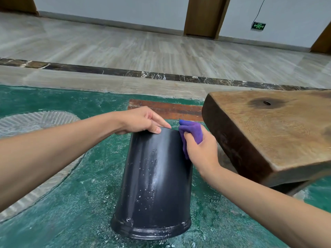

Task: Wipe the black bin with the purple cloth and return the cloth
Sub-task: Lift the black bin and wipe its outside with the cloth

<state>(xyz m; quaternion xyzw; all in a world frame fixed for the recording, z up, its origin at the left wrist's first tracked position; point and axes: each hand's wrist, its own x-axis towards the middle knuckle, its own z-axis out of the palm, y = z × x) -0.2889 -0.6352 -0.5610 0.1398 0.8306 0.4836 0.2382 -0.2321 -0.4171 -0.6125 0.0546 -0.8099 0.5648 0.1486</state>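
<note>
The black bin lies tipped on its side on the green floor, rim toward me, its base away from me. White specks and streaks mark its wall. My left hand grips the far edge of the base with fingers and thumb. My right hand holds the bunched purple cloth pressed against the bin's upper right side near the base.
A thick wooden slab bench juts in at the right, close beside my right hand. A reddish-brown strip lies on the floor beyond the bin. The green floor is dusty; pale tiles and wooden door frames lie beyond.
</note>
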